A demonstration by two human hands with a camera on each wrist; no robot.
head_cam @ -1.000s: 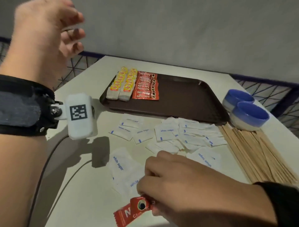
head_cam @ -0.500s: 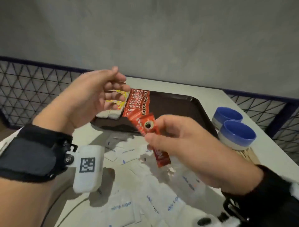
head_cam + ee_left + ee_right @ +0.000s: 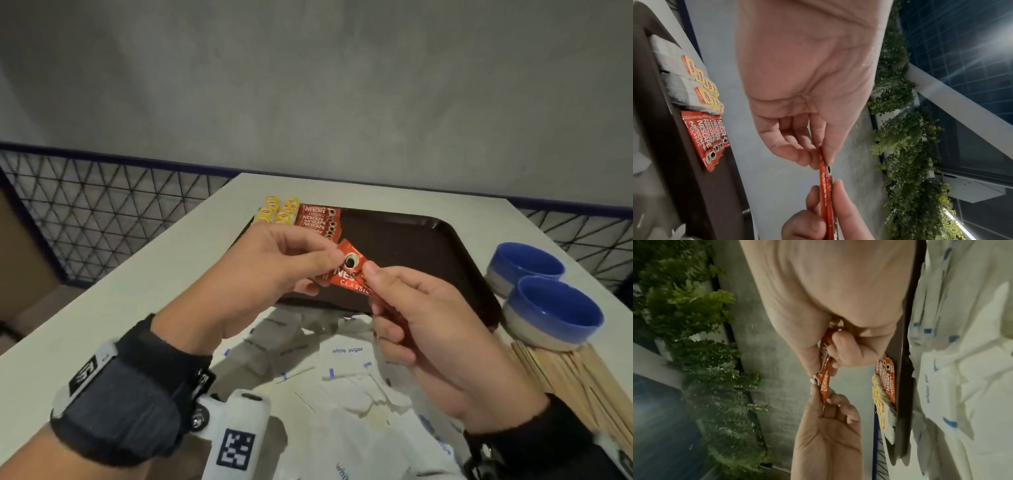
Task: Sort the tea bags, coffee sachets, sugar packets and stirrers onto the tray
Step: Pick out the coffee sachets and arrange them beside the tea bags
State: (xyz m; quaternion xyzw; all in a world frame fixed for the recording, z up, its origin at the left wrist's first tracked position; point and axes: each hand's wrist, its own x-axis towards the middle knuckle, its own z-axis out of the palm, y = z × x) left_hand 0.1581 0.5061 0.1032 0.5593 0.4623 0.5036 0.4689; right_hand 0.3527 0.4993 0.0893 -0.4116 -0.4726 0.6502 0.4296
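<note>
1. A red coffee sachet (image 3: pixel 349 274) is held in the air above the near edge of the brown tray (image 3: pixel 428 246).
2. Its upper end is pinched by the left hand (image 3: pixel 274 270) between thumb and fingers.
3. Its lower part is gripped by the right hand (image 3: pixel 442 335), fingers curled round it.
4. Tea bags (image 3: pixel 279 212) and more coffee sachets (image 3: pixel 317 219) are laid at the tray's far left corner.
5. Sugar packets (image 3: pixel 346 356) are scattered on the table (image 3: pixel 154 267) below the hands; stirrers (image 3: pixel 565 373) are laid at the right.

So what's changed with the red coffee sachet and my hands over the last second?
The right hand lifted the coffee sachet off the table to above the tray. The left hand came down from the upper left and now pinches its other end. The sorted rows on the tray look unchanged.
</note>
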